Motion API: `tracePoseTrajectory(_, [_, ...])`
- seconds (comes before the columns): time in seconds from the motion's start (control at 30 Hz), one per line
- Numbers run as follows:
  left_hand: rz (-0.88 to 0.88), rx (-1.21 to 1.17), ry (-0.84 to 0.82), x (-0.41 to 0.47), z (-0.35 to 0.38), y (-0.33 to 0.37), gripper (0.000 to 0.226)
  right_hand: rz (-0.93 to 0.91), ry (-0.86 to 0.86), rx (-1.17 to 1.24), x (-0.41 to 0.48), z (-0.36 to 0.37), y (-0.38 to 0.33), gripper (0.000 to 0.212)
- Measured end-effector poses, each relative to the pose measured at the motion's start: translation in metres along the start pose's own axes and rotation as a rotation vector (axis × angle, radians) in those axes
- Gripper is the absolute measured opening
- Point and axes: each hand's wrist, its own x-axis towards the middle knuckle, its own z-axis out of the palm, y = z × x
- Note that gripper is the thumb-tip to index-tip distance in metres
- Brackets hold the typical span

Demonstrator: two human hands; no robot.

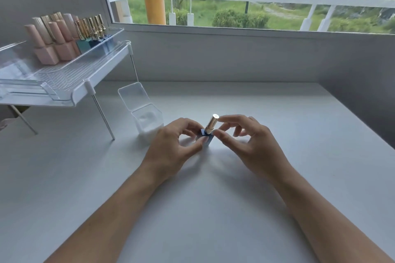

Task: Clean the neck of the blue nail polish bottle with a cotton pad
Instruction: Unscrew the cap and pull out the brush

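The blue nail polish bottle (pixel 207 137) stands on the white table (pixel 277 156) at the middle, with a tall gold cap (pixel 211 123) on it. My left hand (pixel 171 145) grips the bottle's blue base between thumb and fingers. My right hand (pixel 245 141) is just right of the bottle, its forefinger tip by the top of the cap and its thumb tip at the cap's foot, fingers spread. A clear plastic box of white cotton pads (pixel 147 123) stands open to the left of my left hand, its lid tipped back.
A clear raised shelf (pixel 70 83) on thin metal legs stands at the left, holding several pink, green and blue polish bottles (pixel 64 36). A grey wall and a window sill run along the back and right edge of the table.
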Motion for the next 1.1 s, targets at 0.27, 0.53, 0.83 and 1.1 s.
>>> tracePoseTrajectory(0.27, [0.062,-0.009,-0.016,-0.001,0.001,0.001,0.015,-0.053,0.135,-0.028,-0.002,0.001,-0.013,0.022])
tracePoseTrajectory(0.53, [0.075,-0.034,-0.029,-0.004,0.001,0.006,0.011,-0.041,0.128,-0.049,0.001,0.0,-0.016,0.014])
tracePoseTrajectory(0.83, [0.057,-0.051,-0.046,-0.005,-0.009,0.003,0.014,-0.08,-0.047,-0.023,-0.001,-0.006,-0.024,0.028])
tracePoseTrajectory(1.1, [0.048,-0.035,-0.015,-0.005,-0.009,0.008,0.014,0.011,0.083,-0.017,-0.001,-0.004,-0.027,0.033])
